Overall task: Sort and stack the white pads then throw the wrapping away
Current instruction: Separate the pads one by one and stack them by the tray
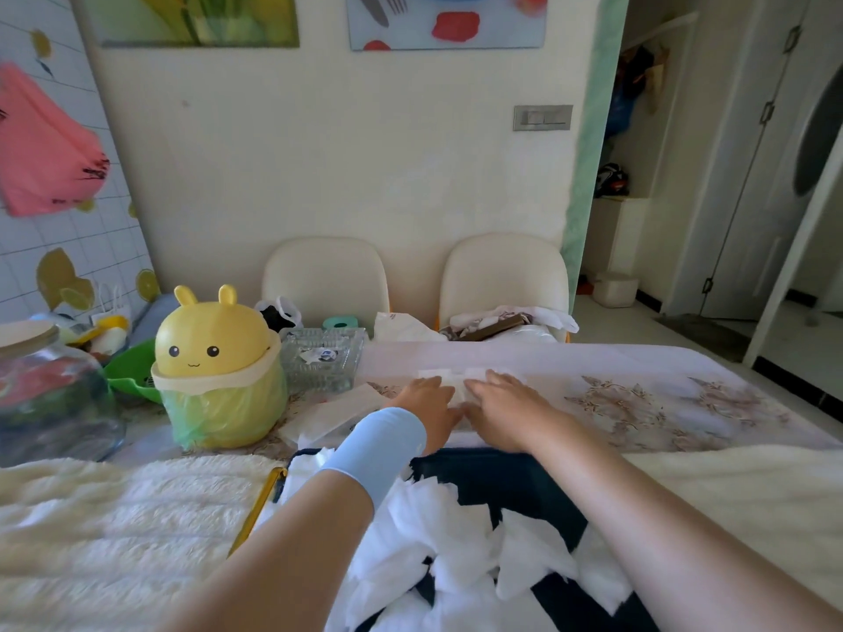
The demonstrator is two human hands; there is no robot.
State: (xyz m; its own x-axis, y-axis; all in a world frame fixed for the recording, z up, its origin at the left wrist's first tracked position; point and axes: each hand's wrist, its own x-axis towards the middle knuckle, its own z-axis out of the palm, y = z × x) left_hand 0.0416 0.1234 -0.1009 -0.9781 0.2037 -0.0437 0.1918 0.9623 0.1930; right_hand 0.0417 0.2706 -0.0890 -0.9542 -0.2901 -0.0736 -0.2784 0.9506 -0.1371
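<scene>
Both my hands lie flat on a small group of white pads (456,375) on the table, side by side. My left hand (429,405), with a light blue wristband, covers the pads' left part; my right hand (506,405) covers the right part. Fingers of both look straight and pressed down. Only the pads' far edges show beyond my fingertips. Many loose white pads (438,540) lie heaped on a dark bag in my lap. A white wrapping (328,417) lies on the table just left of my left wrist.
A yellow cartoon bin (214,367) lined with a green bag stands at left on the table. Behind it are a glass ashtray (321,358), a green bowl (130,371) and a large glass jar (45,385). Two cream chairs (326,275) stand at the far side.
</scene>
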